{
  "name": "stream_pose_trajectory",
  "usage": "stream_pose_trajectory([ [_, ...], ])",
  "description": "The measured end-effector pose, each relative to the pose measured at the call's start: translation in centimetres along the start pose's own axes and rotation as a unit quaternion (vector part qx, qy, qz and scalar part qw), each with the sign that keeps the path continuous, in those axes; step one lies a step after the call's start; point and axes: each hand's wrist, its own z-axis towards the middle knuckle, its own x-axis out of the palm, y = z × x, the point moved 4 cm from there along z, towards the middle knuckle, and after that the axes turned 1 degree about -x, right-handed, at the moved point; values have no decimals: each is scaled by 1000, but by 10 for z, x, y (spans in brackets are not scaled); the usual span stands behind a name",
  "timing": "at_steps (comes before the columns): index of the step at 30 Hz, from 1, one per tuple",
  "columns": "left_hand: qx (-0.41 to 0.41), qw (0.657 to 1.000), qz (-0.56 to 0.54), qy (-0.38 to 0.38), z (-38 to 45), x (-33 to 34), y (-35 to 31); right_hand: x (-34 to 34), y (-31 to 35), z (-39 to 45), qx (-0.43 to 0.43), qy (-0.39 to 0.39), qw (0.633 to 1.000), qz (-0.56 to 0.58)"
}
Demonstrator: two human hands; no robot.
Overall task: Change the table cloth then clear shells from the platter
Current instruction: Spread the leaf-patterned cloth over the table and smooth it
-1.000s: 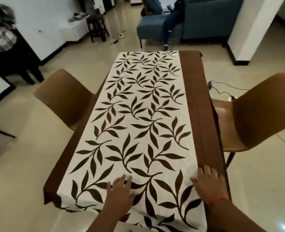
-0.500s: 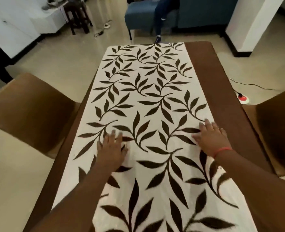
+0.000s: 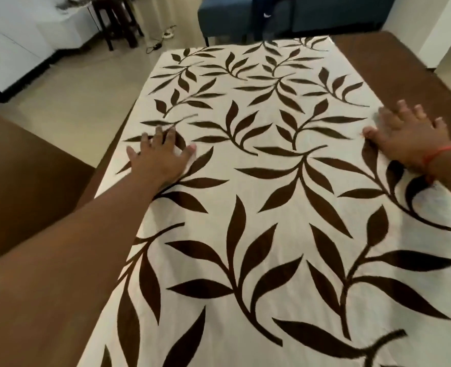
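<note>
Brown wood filled the left edge of the view, where the curved back of a chair (image 3: 25, 181) stood just beside the table's left edge, and beyond it a white cabinet (image 3: 25, 41) ran along the far-left wall above the pale tiled floor (image 3: 81, 102). A dark stool (image 3: 115, 22) stood near the cabinet, with a cable (image 3: 160, 41) trailing on the tiles beside it. The table cloth (image 3: 259, 207), cream with large dark brown leaf sprays, lay flat along the length of the table (image 3: 418, 70), reaching almost to the left edge so that only a thin dark strip of the surface underneath showed there. The left hand (image 3: 160, 157) was pressed palm down on the cloth near that left edge, about midway along the table, fingers spread wide and holding nothing, the bare forearm stretching back toward the near-left corner. The middle of the cloth lay smooth and carried nothing. Past the far end of the table stood a blue sofa (image 3: 298, 17), and someone's dark-trousered leg showed in front of it. The right hand (image 3: 410, 136) lay flat on the cloth near its right border, roughly level with the left one and well apart from it, fingers fanned open and empty, a thin red thread (image 3: 439, 154) around the wrist; the fingertips were blurred. To the right of the cloth's border a wide band of plain brown surface lay bare up to the far-right corner, and a white pillar (image 3: 447, 30) rose behind that corner. No platter or shells could be seen.
</note>
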Motion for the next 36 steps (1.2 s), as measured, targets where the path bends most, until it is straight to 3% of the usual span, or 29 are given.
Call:
stream_pose_trajectory([
  [7,7,1000,4,1,3,1,-12,-3,-3,-4,-27,10,999,-17],
  [36,117,993,1,-14,-16,6,-144,-1,-88,-48,48,-2,999,-3],
])
